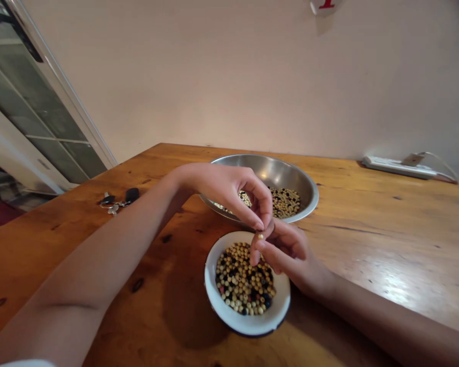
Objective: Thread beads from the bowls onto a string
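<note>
My right hand (296, 255) pinches a small pale yellow bead (260, 236) between thumb and forefinger, over the far right rim of a white bowl. Just above it, my left hand (237, 193) has thumb and forefinger pressed together, the tips close to the bead. Whatever may be in that pinch is too small to make out. Yellow and black beads (240, 285) with a few reddish ones fill the bottom of the white bowl (213, 300). Behind my hands stands a wide steel basin (290, 178) holding more beads (286, 203), partly hidden by my left hand.
A bunch of keys (115, 205) with black fobs lies on the wooden table (367, 229), left of my left forearm. At the back right, a white power strip (400, 167) with a plug and cable rests near the wall. A glazed door (42, 97) stands at the left.
</note>
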The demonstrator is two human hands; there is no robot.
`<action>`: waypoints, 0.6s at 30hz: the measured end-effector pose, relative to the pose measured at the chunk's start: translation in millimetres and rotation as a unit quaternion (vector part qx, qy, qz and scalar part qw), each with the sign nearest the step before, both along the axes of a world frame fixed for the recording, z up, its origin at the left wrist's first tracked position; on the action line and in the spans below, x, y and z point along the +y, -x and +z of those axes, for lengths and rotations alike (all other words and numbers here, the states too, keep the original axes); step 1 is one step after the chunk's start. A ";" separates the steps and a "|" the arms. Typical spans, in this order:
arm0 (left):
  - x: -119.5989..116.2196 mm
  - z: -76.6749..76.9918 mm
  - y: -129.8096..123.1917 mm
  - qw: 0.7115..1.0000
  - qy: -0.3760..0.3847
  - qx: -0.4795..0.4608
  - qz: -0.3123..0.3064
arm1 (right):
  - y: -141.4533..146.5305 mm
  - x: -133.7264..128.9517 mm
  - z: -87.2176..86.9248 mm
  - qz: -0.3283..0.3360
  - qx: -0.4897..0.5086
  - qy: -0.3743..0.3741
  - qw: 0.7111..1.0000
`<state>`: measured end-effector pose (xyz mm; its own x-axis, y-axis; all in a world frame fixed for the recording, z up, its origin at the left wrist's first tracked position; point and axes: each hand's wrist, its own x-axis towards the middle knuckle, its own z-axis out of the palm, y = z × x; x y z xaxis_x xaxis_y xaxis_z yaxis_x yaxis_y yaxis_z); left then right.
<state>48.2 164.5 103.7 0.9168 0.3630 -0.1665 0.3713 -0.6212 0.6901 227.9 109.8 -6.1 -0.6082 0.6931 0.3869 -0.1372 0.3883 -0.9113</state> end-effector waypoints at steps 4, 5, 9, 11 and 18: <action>-0.7 0.0 0.7 1.000 -0.017 0.000 -0.001 | -0.6 1.9 -1.5 0.019 0.025 0.016 0.999; -0.9 0.2 1.0 1.000 -0.022 -0.001 0.001 | -0.8 2.5 -2.0 0.027 0.036 0.019 0.999; -2.6 1.0 0.5 1.000 -0.011 0.006 0.015 | -1.2 3.4 -2.8 0.045 0.052 0.024 0.997; -3.7 1.2 -0.7 1.000 0.002 0.008 0.015 | -1.1 2.6 -2.3 0.037 0.037 0.024 0.998; 4.1 -4.9 2.5 0.999 -0.022 -0.009 0.039 | -0.6 1.1 -0.6 0.019 0.010 0.007 1.000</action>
<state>45.7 168.6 98.8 0.8884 0.4397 -0.1320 0.4071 -0.6216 0.6693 228.5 110.9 -6.7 -0.6260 0.6758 0.3891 -0.1699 0.3689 -0.9138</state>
